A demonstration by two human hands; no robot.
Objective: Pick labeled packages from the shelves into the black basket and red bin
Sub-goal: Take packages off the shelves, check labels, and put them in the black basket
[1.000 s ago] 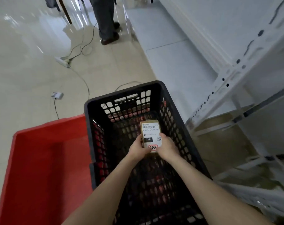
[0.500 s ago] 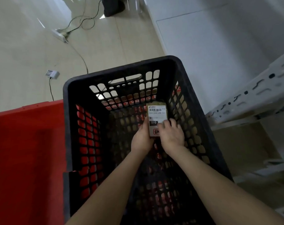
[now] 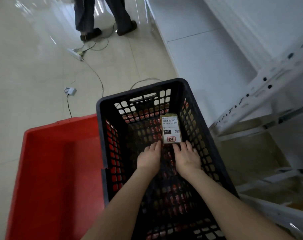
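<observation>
Brown pkg (image 3: pixel 171 129) w/ white label, barcode, "010" + red stamp, label-up inside black lattice basket (image 3: pixel 142 91), near far-right corner. Just beside on left: red bin (image 3: pixel 60 170).

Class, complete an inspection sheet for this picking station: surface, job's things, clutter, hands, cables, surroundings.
Surface: glossy tiled floor.
Job's things: labeled package lies in black basket; red bin shows left of it and through its holes.
Clutter: nothing seen.
Hands: left hand and right hand, fingers straight, tips at the package's near edge.
Cables: power strip and adapter, loose cords on floor.
Surroundings: white shelves on the right; a person's legs ahead.
</observation>
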